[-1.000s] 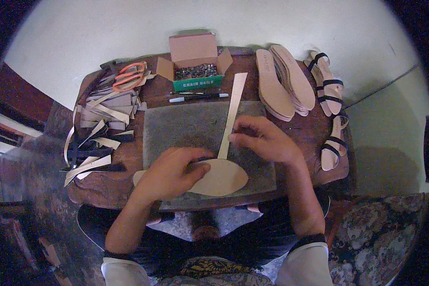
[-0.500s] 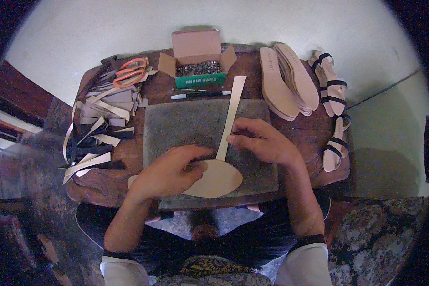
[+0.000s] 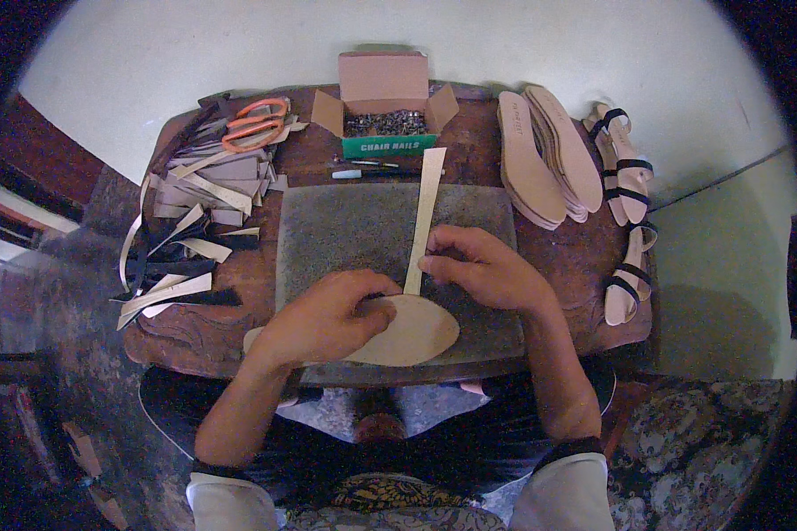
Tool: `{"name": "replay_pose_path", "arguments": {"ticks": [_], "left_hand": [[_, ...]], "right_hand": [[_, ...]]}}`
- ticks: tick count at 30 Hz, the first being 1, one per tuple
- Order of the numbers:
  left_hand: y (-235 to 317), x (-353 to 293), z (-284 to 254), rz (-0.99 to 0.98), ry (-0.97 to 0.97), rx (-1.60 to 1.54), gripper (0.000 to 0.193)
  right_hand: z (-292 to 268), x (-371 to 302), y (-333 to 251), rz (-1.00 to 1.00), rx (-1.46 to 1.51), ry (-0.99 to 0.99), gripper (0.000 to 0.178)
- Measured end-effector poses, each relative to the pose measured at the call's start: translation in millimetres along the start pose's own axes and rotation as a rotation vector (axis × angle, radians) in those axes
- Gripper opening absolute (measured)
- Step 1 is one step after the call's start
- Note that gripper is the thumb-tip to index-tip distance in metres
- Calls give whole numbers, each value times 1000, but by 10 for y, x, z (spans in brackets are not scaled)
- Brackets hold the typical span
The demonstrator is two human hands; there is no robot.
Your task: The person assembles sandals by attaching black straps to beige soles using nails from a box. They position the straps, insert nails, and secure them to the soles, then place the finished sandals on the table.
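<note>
A beige shoe insole (image 3: 414, 334) lies crosswise at the near side of a dark grey mat. My left hand (image 3: 329, 310) is closed over its middle, thumb on the upper face and fingers at the far edge. From that far edge a long cream strap (image 3: 428, 199) runs away from me, nearly upright in the view. My right hand (image 3: 476, 265) pinches this strap a little above the insole, between thumb and forefinger. Whether the strap's near end is fixed to the insole or only tucked under it, I cannot tell.
Behind the grey mat (image 3: 328, 226) lie pens (image 3: 363, 173) and an open box of small nails (image 3: 390, 146). Orange-handled scissors (image 3: 255, 124) rest on cut strips (image 3: 217, 181) at left, with black-and-cream straps (image 3: 173, 288) nearer. Stacked insoles (image 3: 553, 150) and strapped sandals (image 3: 629, 177) line the right.
My view has shifted slightly, so the tabletop things appear a little further right. The strap leans slightly less to the right. Both hands keep their holds.
</note>
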State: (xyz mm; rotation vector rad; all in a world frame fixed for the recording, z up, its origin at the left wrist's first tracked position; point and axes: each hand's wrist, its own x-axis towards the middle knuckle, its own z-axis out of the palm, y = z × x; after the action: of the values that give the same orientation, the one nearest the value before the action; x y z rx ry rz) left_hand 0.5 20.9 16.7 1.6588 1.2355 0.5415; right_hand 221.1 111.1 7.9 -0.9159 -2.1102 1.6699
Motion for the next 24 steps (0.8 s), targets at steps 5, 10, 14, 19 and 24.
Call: {"name": "replay_pose_path", "arguments": {"ticks": [5,10,14,19,24], "left_hand": [[5,-6,2,15,19,-2,26],[6,-17,4,38,88,-8,23],[-67,-75,-4,79,227,-36,22],[-121,-103,46,109,309,-36,21],[-102,-125,74,167,375,-17,22]], "right_hand": [[15,-9,-113,2,2,5,16],[24,-31,-85,-59,-185,148,17],[96,-134,-317,-29,-224,309,16],[278,-225,-437,-35,-193,338,15],[365,-175,-337,-177,-340,297,17]]}}
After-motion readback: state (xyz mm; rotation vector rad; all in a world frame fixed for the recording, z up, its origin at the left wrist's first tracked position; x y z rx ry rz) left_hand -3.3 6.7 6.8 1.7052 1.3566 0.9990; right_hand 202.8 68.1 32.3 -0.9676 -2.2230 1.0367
